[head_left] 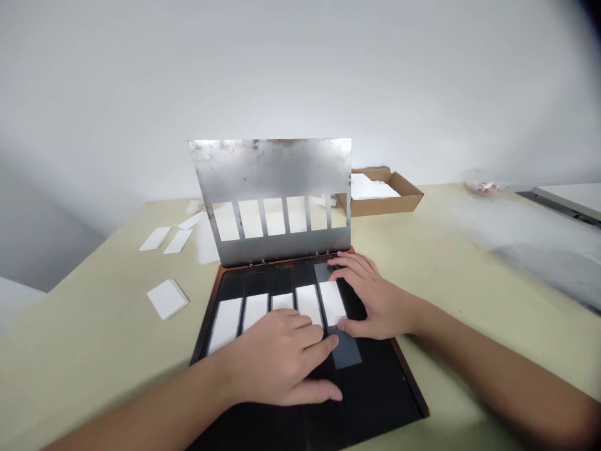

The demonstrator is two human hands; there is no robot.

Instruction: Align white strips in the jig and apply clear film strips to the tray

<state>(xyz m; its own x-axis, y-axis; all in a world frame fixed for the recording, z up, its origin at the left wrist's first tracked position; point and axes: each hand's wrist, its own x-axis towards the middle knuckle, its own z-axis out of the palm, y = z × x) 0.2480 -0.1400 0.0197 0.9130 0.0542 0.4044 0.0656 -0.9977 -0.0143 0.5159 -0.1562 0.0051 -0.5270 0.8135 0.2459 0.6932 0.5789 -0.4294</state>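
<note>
Left hand (277, 357) flat on white strips (308, 305), right hand (375, 297) alongside, neither gripping, over black tray (375, 388), slotted steel plate (270, 169) hinged up.

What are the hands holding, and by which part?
The right hand seems to hold the rightmost white strip by its two ends, though a firm grip cannot be told. The left hand lies flat over the other strips, gripping nothing.

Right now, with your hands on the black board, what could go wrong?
The hinged steel plate stands up behind the black board. If it tipped forward, it might hit the right hand, which sits close to the hinges. The left hand lies partly over the white strips, so sliding it might push them out of line.
</note>
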